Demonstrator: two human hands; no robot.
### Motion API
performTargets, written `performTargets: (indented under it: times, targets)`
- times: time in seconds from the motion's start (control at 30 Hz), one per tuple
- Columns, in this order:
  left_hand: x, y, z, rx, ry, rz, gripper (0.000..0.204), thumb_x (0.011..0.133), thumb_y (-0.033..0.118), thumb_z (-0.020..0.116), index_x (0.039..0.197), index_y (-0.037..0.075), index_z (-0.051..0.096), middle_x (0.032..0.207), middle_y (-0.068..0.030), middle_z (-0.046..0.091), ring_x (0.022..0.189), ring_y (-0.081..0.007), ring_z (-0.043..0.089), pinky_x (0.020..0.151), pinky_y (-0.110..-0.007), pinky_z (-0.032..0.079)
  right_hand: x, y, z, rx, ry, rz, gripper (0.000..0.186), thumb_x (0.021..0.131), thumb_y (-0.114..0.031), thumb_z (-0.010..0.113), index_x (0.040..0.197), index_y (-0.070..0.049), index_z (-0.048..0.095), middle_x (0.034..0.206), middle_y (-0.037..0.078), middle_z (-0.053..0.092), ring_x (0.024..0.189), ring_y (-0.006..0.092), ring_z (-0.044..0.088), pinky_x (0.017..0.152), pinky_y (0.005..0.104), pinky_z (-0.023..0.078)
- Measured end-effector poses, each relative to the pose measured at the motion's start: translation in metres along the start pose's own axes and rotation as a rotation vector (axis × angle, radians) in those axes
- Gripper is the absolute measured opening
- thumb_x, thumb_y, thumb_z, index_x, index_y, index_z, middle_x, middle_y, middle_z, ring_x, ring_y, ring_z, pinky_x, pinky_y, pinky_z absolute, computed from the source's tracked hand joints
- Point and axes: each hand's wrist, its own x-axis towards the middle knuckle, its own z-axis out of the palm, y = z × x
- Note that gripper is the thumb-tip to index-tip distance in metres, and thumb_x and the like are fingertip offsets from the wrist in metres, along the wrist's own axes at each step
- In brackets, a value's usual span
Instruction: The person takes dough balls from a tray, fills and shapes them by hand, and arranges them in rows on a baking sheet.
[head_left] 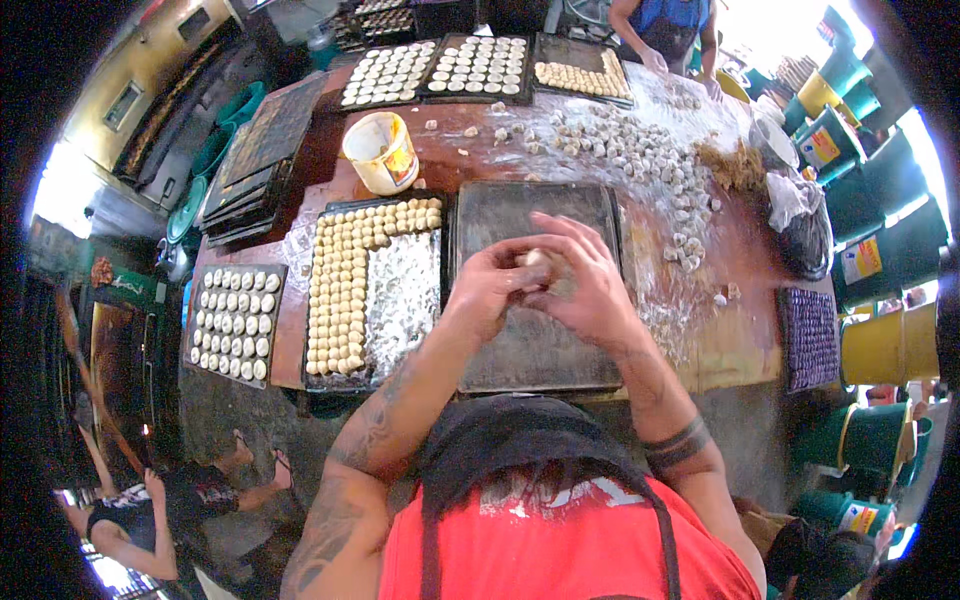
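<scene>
Both hands meet above a dark baking tray (535,362) in front of me. My left hand (486,288) and my right hand (592,290) curl their fingers around a small pale piece of dough (536,260), partly hidden by the fingers. Just left of the hands lies another tray (374,376), with rows of round yellowish dough balls (337,290) along its left and far sides. White flour (402,300) covers the rest of its surface.
Floured dough pieces (640,145) spread over the far right of the table. A white tub (380,153), stacked dark trays (262,150) and trays of flat pale rounds (478,66) stand around. Across the table, a co-worker's hands (655,62) reach over it. A purple-filled tray (810,338) sits right.
</scene>
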Motion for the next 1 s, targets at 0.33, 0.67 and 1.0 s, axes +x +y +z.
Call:
performTargets:
  times: [0.33, 0.67, 1.0]
  targets:
    - [0.005, -0.054, 0.015, -0.175, -0.076, -0.203, 0.039, 0.088, 0.016, 0.082, 0.121, 0.003, 0.066, 0.109, -0.0059, 0.069, 0.097, -0.0192, 0.064, 0.089, -0.041, 0.053, -0.058, 0.035, 0.032, 0.257, 0.100, 0.325, 0.036, 0.073, -0.007, 0.083, 0.105, -0.004, 0.069, 0.117, 0.014, 0.066, 0.108, 0.0312, 0.066, 0.091, 0.0394, 0.053]
    - [-0.004, -0.119, 0.001, 0.831, -0.070, 0.125, 0.088, 0.082, -0.001, 0.064, 0.160, -0.002, 0.025, 0.162, -0.0249, 0.036, 0.152, -0.0334, 0.033, 0.124, -0.037, 0.027, -0.172, 0.082, 0.001, 0.379, -0.063, 0.944, 0.017, 0.095, -0.002, 0.067, 0.112, 0.002, 0.067, 0.102, 0.008, 0.073, 0.090, 0.0158, 0.068, 0.082, 0.0283, 0.055]
    - [-0.001, -0.139, -0.037, 0.658, -0.028, -0.154, 0.049, 0.085, -0.005, 0.060, 0.134, 0.002, 0.058, 0.120, -0.0077, 0.065, 0.116, -0.0187, 0.061, 0.104, -0.033, 0.048, -0.238, 0.075, -0.004, -0.390, -0.557, 0.112, 0.063, 0.085, -0.032, 0.075, 0.137, -0.002, 0.057, 0.146, 0.017, 0.054, 0.142, 0.0378, 0.043, 0.121, 0.0466, 0.034]
